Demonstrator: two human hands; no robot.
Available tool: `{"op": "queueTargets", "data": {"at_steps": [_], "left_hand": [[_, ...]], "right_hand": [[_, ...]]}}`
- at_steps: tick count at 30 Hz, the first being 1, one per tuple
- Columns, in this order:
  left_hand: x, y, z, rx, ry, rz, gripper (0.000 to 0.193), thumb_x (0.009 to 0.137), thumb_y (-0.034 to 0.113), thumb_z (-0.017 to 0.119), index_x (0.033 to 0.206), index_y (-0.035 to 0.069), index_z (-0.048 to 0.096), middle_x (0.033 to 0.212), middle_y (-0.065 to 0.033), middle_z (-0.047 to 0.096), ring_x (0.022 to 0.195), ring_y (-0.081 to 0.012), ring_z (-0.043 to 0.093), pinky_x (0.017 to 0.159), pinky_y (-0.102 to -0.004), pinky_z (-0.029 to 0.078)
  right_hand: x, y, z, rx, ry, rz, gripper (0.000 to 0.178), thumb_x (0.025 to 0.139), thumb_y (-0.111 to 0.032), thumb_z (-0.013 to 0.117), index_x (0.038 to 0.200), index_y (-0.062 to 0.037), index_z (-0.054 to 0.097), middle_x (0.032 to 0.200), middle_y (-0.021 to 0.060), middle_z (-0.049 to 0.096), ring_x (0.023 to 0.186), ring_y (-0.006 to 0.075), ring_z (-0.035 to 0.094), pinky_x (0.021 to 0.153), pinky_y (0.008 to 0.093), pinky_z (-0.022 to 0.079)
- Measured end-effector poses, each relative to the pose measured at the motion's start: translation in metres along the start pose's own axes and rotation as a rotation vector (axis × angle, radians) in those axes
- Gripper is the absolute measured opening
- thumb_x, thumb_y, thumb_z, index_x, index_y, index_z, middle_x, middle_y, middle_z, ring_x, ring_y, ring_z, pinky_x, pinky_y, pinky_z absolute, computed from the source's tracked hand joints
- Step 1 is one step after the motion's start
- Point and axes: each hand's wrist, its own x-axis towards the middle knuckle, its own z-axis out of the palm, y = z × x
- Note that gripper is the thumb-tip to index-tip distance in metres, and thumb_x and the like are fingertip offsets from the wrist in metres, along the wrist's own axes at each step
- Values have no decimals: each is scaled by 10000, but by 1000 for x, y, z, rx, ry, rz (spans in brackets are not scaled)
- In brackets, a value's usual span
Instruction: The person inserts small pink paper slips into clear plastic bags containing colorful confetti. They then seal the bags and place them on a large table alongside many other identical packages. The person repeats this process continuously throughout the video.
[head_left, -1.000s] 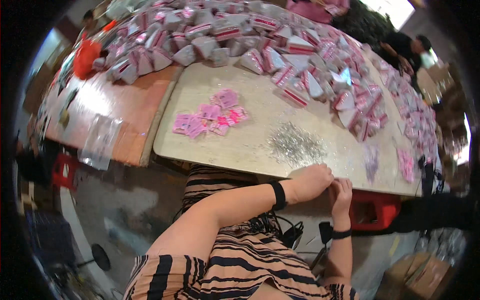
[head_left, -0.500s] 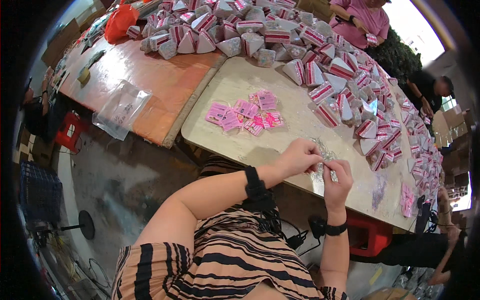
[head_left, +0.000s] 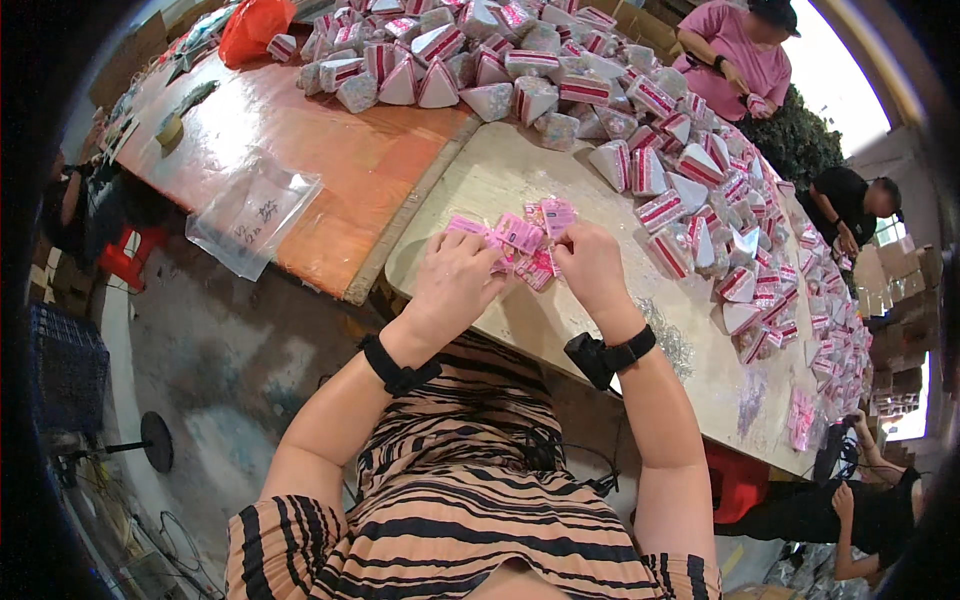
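Several pink printed cards (head_left: 519,234) lie in a loose, overlapping group on the pale tabletop. My left hand (head_left: 450,283) reaches over their left end, fingers bent and slightly apart, with the tips touching down on the cards. At the right end of the group is my right hand (head_left: 594,266), its fingers curled in and closed; anything between them is hidden. To the right of my right wrist, a small heap of thin silvery pieces (head_left: 668,338) rests near the table's front edge.
A big pile of wrapped, wedge-shaped cake-like pieces (head_left: 655,165) covers the back and right. On the orange tabletop (head_left: 350,150) at left lie a clear plastic bag (head_left: 252,215) and a tape roll (head_left: 169,131). People are around the table; a red stool (head_left: 737,478) stands beneath it.
My hands were pinched together over the silvery heap. They have separated and moved left and farther away to the pink cards. The view has shifted slightly.
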Motion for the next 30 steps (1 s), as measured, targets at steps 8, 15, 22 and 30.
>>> {"op": "queueTargets", "data": {"at_steps": [8, 15, 22, 30], "left_hand": [[-6, -8, -1, -6, -10, 3, 257, 756, 217, 734, 945, 54, 672, 945, -82, 603, 979, -263, 547, 915, -394, 386], [-2, -10, -2, -6, -47, -41, 282, 779, 181, 716, 1021, 51, 651, 939, -101, 641, 977, -270, 581, 946, -425, 386], [21, -13, -4, 70, -131, -90, 323, 841, 252, 669, 1097, 58, 632, 839, -124, 677, 843, -301, 630, 945, -498, 394], [57, -7, -16, -131, 86, 77, 139, 811, 169, 669, 822, 33, 694, 728, -133, 655, 737, -282, 632, 835, -384, 444]], "right_hand": [[14, -3, 18, -187, 2, -85, 115, 701, -91, 597, 676, 0, 664, 728, 199, 641, 726, 366, 634, 721, 454, 505], [20, -12, 30, -7, -89, -52, 146, 704, -110, 619, 764, -14, 711, 726, 185, 659, 679, 318, 647, 663, 394, 513], [24, -8, 8, 578, -274, 271, 157, 709, -86, 662, 792, 38, 713, 643, 116, 656, 599, 162, 605, 593, 312, 485], [19, -7, -12, 678, -222, 251, 136, 733, -81, 673, 796, 32, 712, 692, 73, 667, 637, 120, 593, 601, 289, 477]]}}
